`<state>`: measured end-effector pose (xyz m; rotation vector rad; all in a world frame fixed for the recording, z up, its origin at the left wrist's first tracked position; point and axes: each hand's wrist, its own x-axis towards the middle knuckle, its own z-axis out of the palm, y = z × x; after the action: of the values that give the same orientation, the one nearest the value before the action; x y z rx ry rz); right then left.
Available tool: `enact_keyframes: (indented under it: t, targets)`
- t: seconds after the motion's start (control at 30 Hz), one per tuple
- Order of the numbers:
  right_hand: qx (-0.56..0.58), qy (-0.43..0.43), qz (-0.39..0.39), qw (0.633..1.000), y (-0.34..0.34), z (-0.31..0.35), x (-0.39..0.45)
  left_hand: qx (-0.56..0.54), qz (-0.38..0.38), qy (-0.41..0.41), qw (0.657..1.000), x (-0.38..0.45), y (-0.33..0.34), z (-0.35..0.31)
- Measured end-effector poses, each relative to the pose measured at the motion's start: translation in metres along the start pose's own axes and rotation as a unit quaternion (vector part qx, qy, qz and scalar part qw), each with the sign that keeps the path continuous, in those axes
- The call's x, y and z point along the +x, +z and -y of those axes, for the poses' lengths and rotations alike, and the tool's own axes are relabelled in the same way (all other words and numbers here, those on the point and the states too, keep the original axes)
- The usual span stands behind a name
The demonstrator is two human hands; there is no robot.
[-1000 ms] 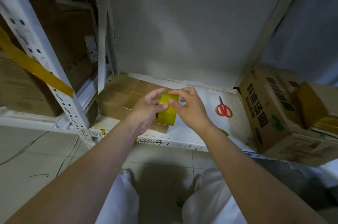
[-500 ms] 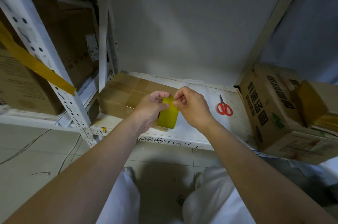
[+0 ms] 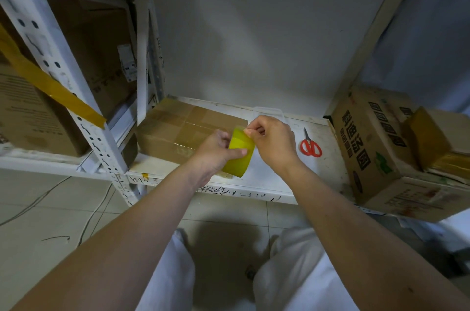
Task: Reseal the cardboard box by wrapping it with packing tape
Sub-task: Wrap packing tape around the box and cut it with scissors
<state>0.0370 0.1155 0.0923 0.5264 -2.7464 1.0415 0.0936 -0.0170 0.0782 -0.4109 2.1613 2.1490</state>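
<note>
Tape roll [image 3: 237, 155] sits gripped in the left hand [image 3: 216, 151] to steady it, while the right hand [image 3: 273, 139] pinches its loose end to peel; the box [image 3: 183, 130] waits at the shelf's [image 3: 277, 178] left back corner.

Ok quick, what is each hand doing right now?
Left hand: holds the roll of tape, fingers curled round it.
Right hand: pinches the tape's loose end at the top of the roll.
</note>
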Motion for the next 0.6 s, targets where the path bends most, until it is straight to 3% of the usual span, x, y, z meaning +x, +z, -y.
enact_keyframes:
  t: [0.27, 0.5, 0.6]
  targets:
    - [-0.053, -0.061, -0.014, 0.997, 0.007, -0.005, -0.008, 0.055, 0.048, -0.007, 0.997, -0.009, 0.001, 0.01]
    - [-0.053, -0.077, -0.013, 0.996, 0.022, -0.013, -0.02, 0.065, 0.022, -0.069, 0.995, -0.011, 0.002, 0.015]
    - [-0.032, -0.06, 0.001, 0.998, 0.022, -0.016, -0.016, 0.079, 0.012, -0.057, 0.995, -0.011, 0.003, 0.012]
